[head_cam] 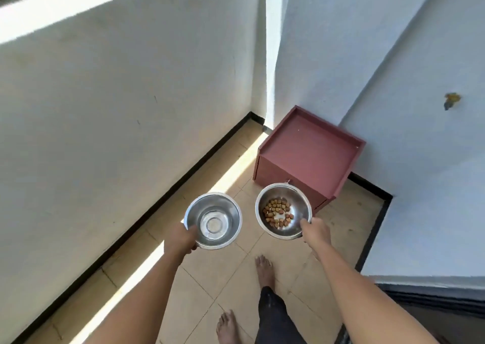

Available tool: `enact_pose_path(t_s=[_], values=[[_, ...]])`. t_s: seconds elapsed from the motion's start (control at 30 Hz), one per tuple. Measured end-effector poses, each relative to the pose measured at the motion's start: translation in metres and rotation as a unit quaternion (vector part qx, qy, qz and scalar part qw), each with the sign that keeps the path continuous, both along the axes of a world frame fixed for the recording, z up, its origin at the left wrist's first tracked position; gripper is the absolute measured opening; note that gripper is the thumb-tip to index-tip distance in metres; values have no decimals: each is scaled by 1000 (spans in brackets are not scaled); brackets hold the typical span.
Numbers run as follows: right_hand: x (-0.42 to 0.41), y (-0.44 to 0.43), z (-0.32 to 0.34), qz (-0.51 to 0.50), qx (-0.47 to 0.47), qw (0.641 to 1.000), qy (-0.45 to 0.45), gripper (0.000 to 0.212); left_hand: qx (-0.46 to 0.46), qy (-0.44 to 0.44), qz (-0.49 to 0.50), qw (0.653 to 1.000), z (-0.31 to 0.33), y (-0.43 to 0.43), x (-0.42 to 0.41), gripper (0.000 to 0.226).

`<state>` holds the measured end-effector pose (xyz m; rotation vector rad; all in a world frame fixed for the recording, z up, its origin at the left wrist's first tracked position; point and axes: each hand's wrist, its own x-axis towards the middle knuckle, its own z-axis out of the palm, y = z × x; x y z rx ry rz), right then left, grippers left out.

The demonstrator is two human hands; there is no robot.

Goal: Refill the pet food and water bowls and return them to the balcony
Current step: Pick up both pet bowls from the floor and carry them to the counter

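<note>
Water bowl (223,202), kibble bowl (294,195) — left hand (183,239), right hand (316,232) tight round their rims

head view | faces forward-down from standing height | tiled floor (210,272) well below

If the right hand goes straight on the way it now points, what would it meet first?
Probably the reddish wooden box in the corner. The right hand holds the food bowl by its near rim, so the bowl's far rim would likely reach the box before the hand does. Depth is unclear.
</note>
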<state>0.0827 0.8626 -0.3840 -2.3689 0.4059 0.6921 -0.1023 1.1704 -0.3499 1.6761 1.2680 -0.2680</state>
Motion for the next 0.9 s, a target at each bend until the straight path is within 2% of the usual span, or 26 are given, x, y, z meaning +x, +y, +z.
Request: enact_pose_path(t_s=[0.17, 0.33, 0.47, 0.67, 0.9], values=[[-52, -73, 34, -98, 8, 995, -13, 35, 22, -19, -134, 991, 34, -32, 17, 39], [-108, -149, 69, -192, 0, 981, -25, 26, 50, -36, -258, 964, 62, -93, 47, 32], [-152, -218, 89, -254, -20, 966, -36, 20, 67, -43, -354, 932, 88, -168, 63, 32], [-212, -321, 101, -326, -46, 944, -38, 31, 64, -67, -456, 885, 108, -289, 72, 22], [-280, -443, 126, -399, -34, 915, -55, 30, 56, -78, -554, 827, 121, -441, 64, 35]])
